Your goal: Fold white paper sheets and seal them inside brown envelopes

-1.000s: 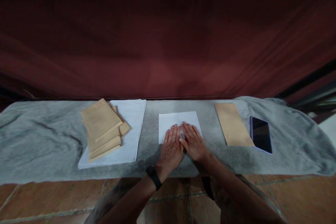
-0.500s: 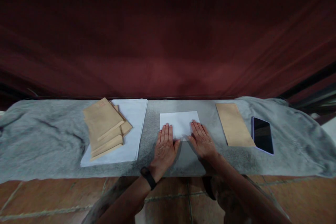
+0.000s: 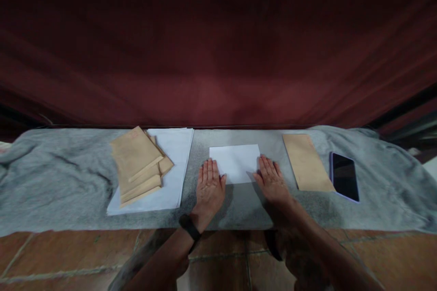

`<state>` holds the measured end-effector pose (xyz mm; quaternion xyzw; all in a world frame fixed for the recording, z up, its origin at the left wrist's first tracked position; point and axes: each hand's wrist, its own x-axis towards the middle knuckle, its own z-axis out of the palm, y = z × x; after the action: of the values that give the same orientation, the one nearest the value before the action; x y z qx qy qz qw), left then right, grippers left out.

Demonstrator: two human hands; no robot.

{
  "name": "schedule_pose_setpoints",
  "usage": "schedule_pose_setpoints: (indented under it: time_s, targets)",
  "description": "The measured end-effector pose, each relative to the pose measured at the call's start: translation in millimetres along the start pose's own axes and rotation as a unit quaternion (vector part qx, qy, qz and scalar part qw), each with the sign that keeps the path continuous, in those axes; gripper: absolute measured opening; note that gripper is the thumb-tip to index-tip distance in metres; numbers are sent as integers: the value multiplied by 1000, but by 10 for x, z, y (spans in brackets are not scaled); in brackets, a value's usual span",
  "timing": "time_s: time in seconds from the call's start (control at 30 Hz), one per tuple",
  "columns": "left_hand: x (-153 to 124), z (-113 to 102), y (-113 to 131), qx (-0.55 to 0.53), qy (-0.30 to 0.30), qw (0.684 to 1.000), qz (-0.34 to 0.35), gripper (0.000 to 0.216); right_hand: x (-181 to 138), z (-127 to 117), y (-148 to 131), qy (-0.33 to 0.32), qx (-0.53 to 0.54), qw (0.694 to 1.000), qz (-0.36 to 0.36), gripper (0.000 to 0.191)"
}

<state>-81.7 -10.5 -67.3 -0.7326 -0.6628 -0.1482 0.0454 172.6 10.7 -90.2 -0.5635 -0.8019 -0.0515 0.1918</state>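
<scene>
One white paper (image 3: 235, 163) lies flat on grey cloth (image 3: 235, 213), long axis crosswise between left hand (image 3: 209, 188) and right hand (image 3: 273, 185). Each hand at its own end, neither clearly nearer. Fingers (image 3: 210, 170) straight, palms down, thumbs angled inward, gripping nothing.

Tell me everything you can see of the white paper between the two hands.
The white paper is a smooth-looking, roughly rectangular piece, with no marks that I can make out. It lies flat on the gray cloth, long sides running left to right, between the stacked sheets and the single brown envelope. The left hand overlaps its left edge; the right hand rests at its right edge. Whether it is folded, I cannot tell.
</scene>
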Motion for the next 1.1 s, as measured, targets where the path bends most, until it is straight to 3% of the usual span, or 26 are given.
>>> schedule_pose_setpoints:
  time_s: [0.2, 0.43, 0.57, 0.8, 1.1]
  targets:
    - [114, 2, 204, -24, 6, 999, 32, 60, 178, -34, -121, -12, 10, 1000, 25, 64]
    - [175, 261, 483, -64, -25, 994, 89, 63, 335, -2, -494, -60, 80, 995, -14, 62]
    - [109, 270, 479, -50, -29, 995, 83, 65, 312, -13, -610, -75, 111, 991, -9, 64]
    - [-207, 86, 384, -10, -34, 991, 132, 72, 15, -62, -725, -67, 96, 991, -69, 62]
    - [-301, -7, 317, 15, -50, 993, 103, 72, -135, -135, -588, -33, 51, 993, -105, 71]
